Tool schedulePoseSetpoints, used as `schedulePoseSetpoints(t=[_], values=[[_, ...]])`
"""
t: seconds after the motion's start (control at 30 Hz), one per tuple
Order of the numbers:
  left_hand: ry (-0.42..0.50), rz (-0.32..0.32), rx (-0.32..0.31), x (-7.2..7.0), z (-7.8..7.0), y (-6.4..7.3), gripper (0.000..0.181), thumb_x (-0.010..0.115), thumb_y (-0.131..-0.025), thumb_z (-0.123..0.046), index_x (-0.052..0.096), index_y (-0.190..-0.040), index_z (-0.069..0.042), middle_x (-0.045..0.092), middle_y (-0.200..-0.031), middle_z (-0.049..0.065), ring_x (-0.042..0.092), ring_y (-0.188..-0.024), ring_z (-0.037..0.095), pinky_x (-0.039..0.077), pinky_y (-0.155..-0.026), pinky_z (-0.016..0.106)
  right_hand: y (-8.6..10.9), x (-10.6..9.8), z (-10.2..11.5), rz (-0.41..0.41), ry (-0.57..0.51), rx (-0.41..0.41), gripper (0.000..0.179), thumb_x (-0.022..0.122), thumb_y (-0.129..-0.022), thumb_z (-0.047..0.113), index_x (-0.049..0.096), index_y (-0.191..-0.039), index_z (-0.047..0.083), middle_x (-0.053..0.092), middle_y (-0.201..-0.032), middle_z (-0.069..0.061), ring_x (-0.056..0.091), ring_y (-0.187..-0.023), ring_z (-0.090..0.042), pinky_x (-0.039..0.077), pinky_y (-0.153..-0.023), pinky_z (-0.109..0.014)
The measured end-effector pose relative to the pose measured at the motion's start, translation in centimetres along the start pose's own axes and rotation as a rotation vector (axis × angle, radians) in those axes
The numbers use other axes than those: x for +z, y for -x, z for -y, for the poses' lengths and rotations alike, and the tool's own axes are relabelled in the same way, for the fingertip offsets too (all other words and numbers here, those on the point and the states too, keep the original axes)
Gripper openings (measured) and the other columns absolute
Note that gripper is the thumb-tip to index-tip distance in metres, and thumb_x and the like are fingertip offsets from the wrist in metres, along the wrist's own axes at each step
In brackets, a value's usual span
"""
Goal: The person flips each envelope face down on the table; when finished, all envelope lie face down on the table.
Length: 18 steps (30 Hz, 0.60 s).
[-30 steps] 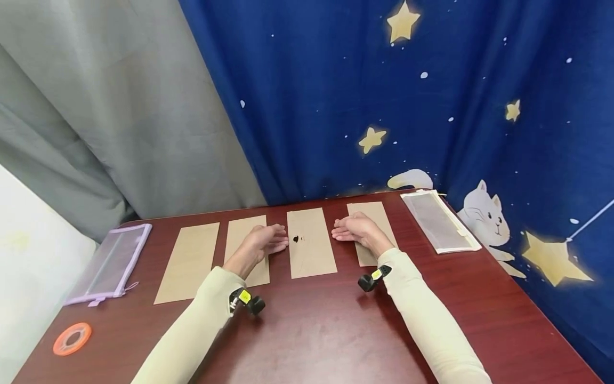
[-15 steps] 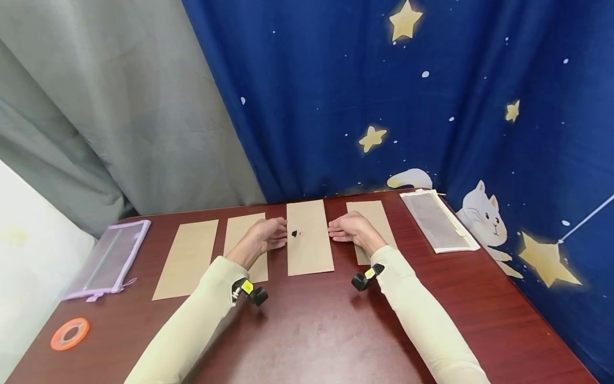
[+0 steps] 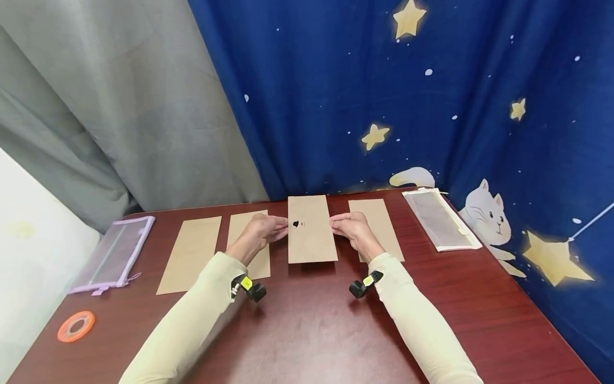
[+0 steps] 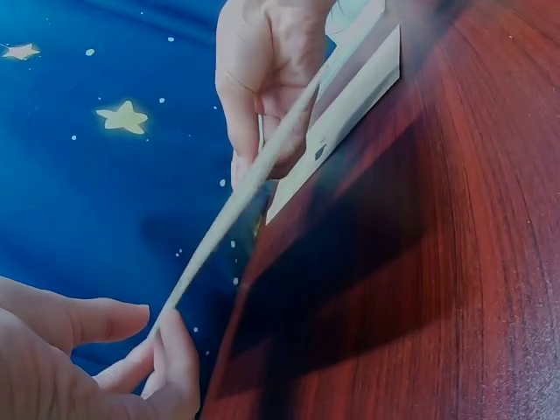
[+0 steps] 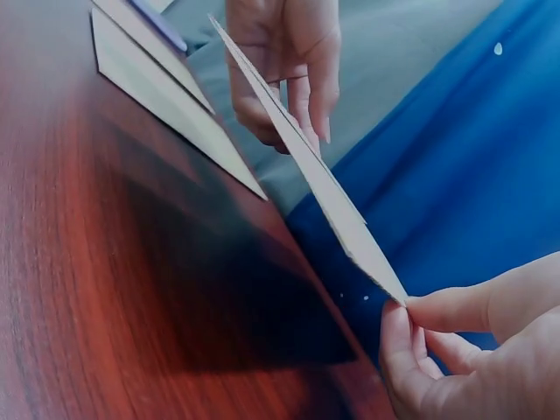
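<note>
A flat brown kraft-paper rectangle (image 3: 313, 237) with a small black mark near its left edge is raised off the table. A shadow shows under its near edge. My left hand (image 3: 261, 230) pinches its left edge between thumb and fingers. On the opposite edge, my right hand (image 3: 355, 230) pinches it the same way. In the left wrist view the raised piece (image 4: 241, 197) appears edge-on, tilted between both hands. Seen from the right wrist, the piece (image 5: 328, 197) shows a layered edge. Similar kraft-paper rectangles lie behind my left hand (image 3: 261, 264) and right hand (image 3: 381, 226).
Another kraft-paper rectangle (image 3: 192, 253) lies further left. A purple-edged mesh zip pouch (image 3: 115, 253) and an orange ring-shaped roll (image 3: 77, 326) are at the table's left. A white-edged mesh pouch (image 3: 443, 221) lies at the right. Curtains (image 3: 312, 106) hang behind the dark red table (image 3: 307, 330).
Both hands have closed in on the side edges of the middle kraft-paper rectangle and taken hold of it. It has risen from lying flat on the table.
</note>
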<state>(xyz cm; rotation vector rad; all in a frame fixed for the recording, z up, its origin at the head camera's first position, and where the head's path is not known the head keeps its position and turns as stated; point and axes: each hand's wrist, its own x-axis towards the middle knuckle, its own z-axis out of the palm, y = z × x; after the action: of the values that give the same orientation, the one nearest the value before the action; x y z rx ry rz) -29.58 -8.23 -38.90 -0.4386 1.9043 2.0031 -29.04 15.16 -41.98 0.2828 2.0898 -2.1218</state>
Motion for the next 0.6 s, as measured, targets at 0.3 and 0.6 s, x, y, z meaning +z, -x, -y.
schedulePoseSetpoints(t=[0.3, 0.6], values=[[0.01, 0.017, 0.068, -0.2, -0.5, 0.5, 0.03, 0.066, -0.09, 0.008, 0.065, -0.119, 0.013, 0.07, -0.071, 0.002, 0.068, -0.065, 0.007, 0.062, -0.066, 0.019, 0.5, -0.6, 0.8, 0.03, -0.032, -0.043, 0.031, 0.064, -0.091, -0.009, 0.065, -0.121, -0.015, 0.072, -0.09, -0.001, 0.066, -0.078, -0.003, 0.061, -0.075, -0.018], [-0.015, 0.028, 0.071, -0.5, -0.7, 0.9, 0.014, 0.066, -0.087, 0.011, 0.068, -0.101, 0.008, 0.071, -0.07, 0.004, 0.07, -0.062, 0.009, 0.063, -0.064, 0.022, 0.9, -0.3, 1.3, 0.027, 0.078, -0.082, 0.026, 0.066, -0.089, -0.008, 0.068, -0.114, -0.015, 0.074, -0.09, -0.006, 0.067, -0.074, -0.005, 0.063, -0.085, -0.03]])
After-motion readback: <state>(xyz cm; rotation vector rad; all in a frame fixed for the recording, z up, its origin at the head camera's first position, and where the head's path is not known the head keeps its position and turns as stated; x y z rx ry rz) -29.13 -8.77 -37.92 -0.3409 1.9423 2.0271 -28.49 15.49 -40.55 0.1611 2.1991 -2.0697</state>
